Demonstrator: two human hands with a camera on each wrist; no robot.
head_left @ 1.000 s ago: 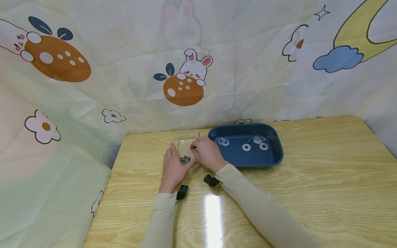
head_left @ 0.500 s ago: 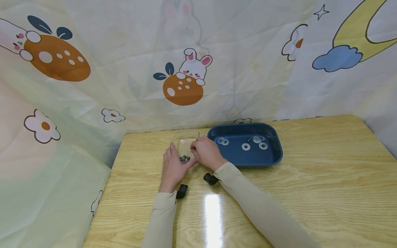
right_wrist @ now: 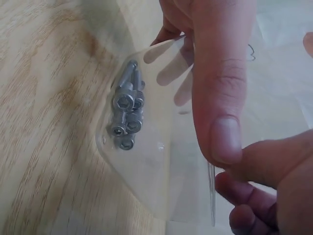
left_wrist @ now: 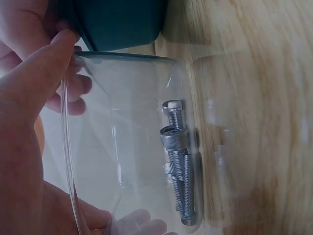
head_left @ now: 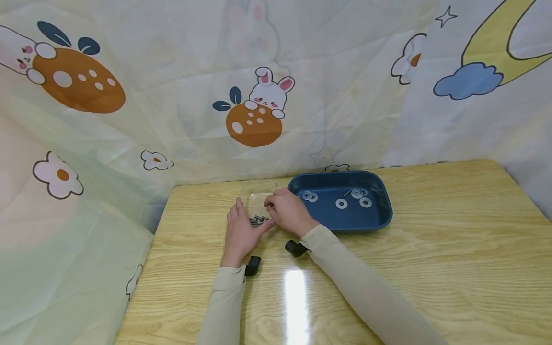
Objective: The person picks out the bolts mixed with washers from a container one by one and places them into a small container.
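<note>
In the head view my left hand (head_left: pixel 241 235) grips a clear plastic box (left_wrist: pixel 142 88), its thumb along the near rim and its fingers around the side. Several silver socket-head bolts (left_wrist: pixel 175 139) lie together at the bottom of the box. My right hand (head_left: pixel 290 211) is over the box's right rim, close to the left thumb. Its fingers (right_wrist: pixel 247 205) are loosely bent, and nothing shows between them. Part of the right hand is hidden behind the left thumb in the right wrist view.
A dark blue tray (head_left: pixel 345 225) stands just right of the box. Inside are several flat washers (head_left: pixel 341 204) and a bolt (head_left: pixel 347 193). The wooden table (head_left: pixel 453 230) ends at a printed cloth backdrop (head_left: pixel 353 96).
A second ago the right fingers held a small bolt over the box; now it is out of them, and the bolts in the box lie differently. The left hand has stayed put.
</note>
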